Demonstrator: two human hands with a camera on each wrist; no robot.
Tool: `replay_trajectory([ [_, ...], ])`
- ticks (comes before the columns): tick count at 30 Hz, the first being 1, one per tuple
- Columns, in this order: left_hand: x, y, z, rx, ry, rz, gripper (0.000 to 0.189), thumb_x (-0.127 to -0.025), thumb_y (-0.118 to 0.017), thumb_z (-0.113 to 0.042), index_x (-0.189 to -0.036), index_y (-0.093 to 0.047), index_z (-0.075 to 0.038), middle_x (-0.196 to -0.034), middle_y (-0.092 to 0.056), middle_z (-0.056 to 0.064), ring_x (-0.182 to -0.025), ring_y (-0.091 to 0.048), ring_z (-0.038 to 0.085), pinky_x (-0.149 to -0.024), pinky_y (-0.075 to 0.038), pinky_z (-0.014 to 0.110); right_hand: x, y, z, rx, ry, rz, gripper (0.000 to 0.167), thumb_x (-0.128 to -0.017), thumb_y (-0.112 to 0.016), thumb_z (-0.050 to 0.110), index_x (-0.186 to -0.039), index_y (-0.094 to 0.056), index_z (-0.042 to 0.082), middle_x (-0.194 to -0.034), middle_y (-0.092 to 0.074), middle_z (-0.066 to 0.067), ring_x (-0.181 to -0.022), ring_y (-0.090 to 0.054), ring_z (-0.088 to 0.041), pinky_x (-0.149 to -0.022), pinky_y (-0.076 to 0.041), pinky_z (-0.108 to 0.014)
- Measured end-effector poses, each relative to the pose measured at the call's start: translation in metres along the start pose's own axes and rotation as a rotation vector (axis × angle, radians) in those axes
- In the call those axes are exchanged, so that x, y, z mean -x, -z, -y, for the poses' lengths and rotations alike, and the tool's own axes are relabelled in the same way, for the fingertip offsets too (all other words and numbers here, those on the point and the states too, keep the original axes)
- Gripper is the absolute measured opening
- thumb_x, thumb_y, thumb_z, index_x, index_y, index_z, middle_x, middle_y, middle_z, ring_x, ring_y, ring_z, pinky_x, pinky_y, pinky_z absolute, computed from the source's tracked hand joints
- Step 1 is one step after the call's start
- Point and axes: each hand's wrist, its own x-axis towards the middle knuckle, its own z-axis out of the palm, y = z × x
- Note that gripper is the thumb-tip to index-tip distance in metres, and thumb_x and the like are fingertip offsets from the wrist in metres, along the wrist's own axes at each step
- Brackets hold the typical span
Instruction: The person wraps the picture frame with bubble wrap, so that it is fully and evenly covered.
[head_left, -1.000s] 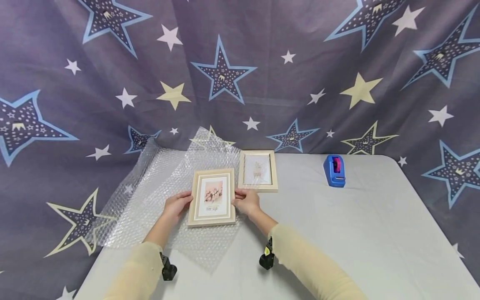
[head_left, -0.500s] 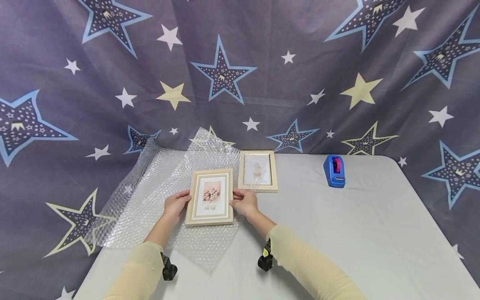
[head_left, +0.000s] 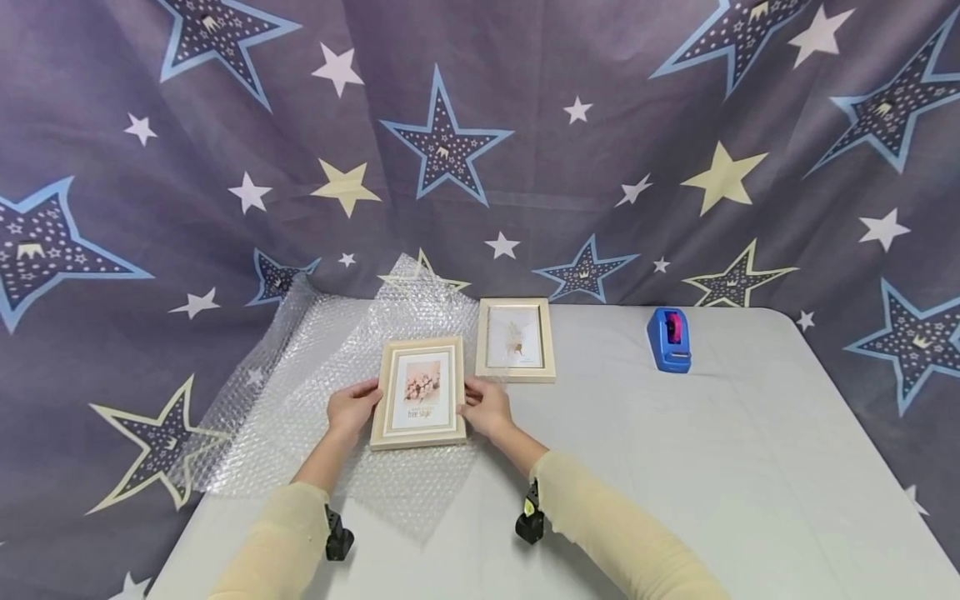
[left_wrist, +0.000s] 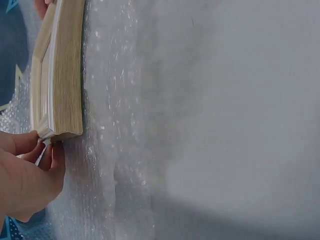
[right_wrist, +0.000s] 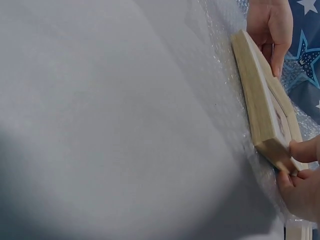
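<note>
A light wooden picture frame [head_left: 419, 394] with a pink floral print lies face up over a sheet of bubble wrap [head_left: 322, 333]. My left hand [head_left: 354, 408] grips its left edge, and my right hand [head_left: 486, 407] grips the right edge. In the left wrist view, thumb and fingers of the left hand [left_wrist: 32, 170] pinch the wooden side of the picture frame [left_wrist: 67, 70]. The right wrist view has the right hand [right_wrist: 302, 177] pinching the near corner of the picture frame [right_wrist: 257, 95], thumb on top and fingers against the side.
A second picture frame [head_left: 514, 340] lies behind and to the right, its left side near the bubble wrap. A blue tape dispenser [head_left: 669, 340] with a pink roll stands at the back right of the white table [head_left: 675, 467]. A star-patterned curtain [head_left: 480, 150] hangs behind.
Both hands have shifted the picture frame slightly left across the bubble wrap, the right hand moving with it. The hold on both edges is the same.
</note>
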Motion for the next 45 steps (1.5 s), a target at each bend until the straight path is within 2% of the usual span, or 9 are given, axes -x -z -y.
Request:
replay_trajectory([
  [3,0.0,0.002,-0.002,-0.056,-0.024,0.006,0.035,-0.092,-0.061,-0.011,-0.126,-0.061,0.0,-0.128,-0.062,0.021,-0.116,-0.062,0.032,-0.096,-0.056,0.034,-0.001,0.001,-0.003,-0.002,0.016,0.007,0.05,-0.079,-0.071,-0.006,-0.127,-0.059,-0.004,-0.115,-0.067,-0.023,-0.107,-0.068,-0.032,-0.088,-0.058,-0.025],
  [6,-0.001,0.004,0.0,-0.083,-0.04,0.011,0.034,-0.092,-0.063,-0.013,-0.124,-0.063,-0.001,-0.124,-0.065,0.02,-0.113,-0.064,0.031,-0.092,-0.057,0.031,0.0,0.001,-0.005,0.022,0.035,0.015,0.05,-0.08,-0.071,-0.004,-0.128,-0.058,-0.004,-0.116,-0.067,-0.023,-0.108,-0.067,-0.032,-0.088,-0.058,-0.026],
  [13,-0.002,0.003,0.004,-0.097,-0.036,0.013,0.034,-0.092,-0.063,-0.016,-0.123,-0.064,-0.001,-0.124,-0.065,0.019,-0.117,-0.063,0.031,-0.096,-0.056,0.033,0.002,0.001,-0.007,0.06,0.059,0.017,0.05,-0.081,-0.071,-0.002,-0.129,-0.057,-0.004,-0.117,-0.067,-0.022,-0.108,-0.068,-0.031,-0.087,-0.058,-0.025],
  [19,0.0,0.004,0.003,-0.074,-0.029,0.021,0.035,-0.091,-0.064,-0.015,-0.123,-0.063,-0.001,-0.123,-0.066,0.018,-0.113,-0.066,0.028,-0.093,-0.057,0.03,0.008,0.008,-0.002,0.094,0.05,0.027,0.048,-0.08,-0.073,0.003,-0.126,-0.059,-0.004,-0.115,-0.069,-0.021,-0.103,-0.069,-0.03,-0.086,-0.059,-0.027],
  [22,0.001,0.007,0.002,-0.085,-0.063,0.049,0.037,-0.09,-0.064,-0.012,-0.125,-0.061,0.002,-0.124,-0.065,0.02,-0.113,-0.065,0.028,-0.092,-0.057,0.029,0.015,0.015,0.004,0.121,0.081,0.058,0.049,-0.078,-0.075,0.004,-0.124,-0.06,-0.002,-0.116,-0.068,-0.02,-0.104,-0.067,-0.032,-0.089,-0.059,-0.032],
  [28,0.005,0.015,0.0,-0.146,-0.131,0.131,0.042,-0.089,-0.065,-0.01,-0.128,-0.057,0.003,-0.126,-0.063,0.022,-0.116,-0.063,0.032,-0.091,-0.057,0.026,0.038,0.031,0.009,0.299,0.291,0.172,0.043,-0.076,-0.079,0.007,-0.115,-0.065,-0.001,-0.113,-0.069,-0.017,-0.102,-0.066,-0.031,-0.09,-0.057,-0.039],
  [36,0.013,0.023,-0.003,-0.181,-0.15,0.18,0.044,-0.087,-0.066,-0.007,-0.128,-0.056,0.006,-0.125,-0.063,0.024,-0.112,-0.066,0.031,-0.084,-0.059,0.023,0.066,0.033,0.006,0.645,0.543,0.349,0.042,-0.071,-0.084,0.017,-0.108,-0.066,0.009,-0.107,-0.061,-0.002,-0.099,-0.059,-0.016,-0.09,-0.054,-0.026],
  [41,0.012,0.025,-0.003,-0.182,-0.155,0.179,0.044,-0.087,-0.066,-0.006,-0.128,-0.057,0.006,-0.124,-0.064,0.024,-0.109,-0.067,0.028,-0.083,-0.059,0.022,0.074,0.028,0.007,0.819,0.69,0.4,0.04,-0.074,-0.083,0.022,-0.107,-0.064,0.011,-0.105,-0.06,0.001,-0.097,-0.055,-0.011,-0.085,-0.053,-0.021],
  [45,0.01,0.024,-0.002,-0.15,-0.148,0.197,0.044,-0.086,-0.067,-0.004,-0.128,-0.056,0.007,-0.125,-0.063,0.024,-0.108,-0.069,0.026,-0.083,-0.059,0.024,0.077,0.025,0.006,0.909,0.766,0.396,0.032,-0.078,-0.08,0.021,-0.105,-0.064,0.013,-0.103,-0.063,0.002,-0.098,-0.06,-0.012,-0.085,-0.054,-0.022],
])
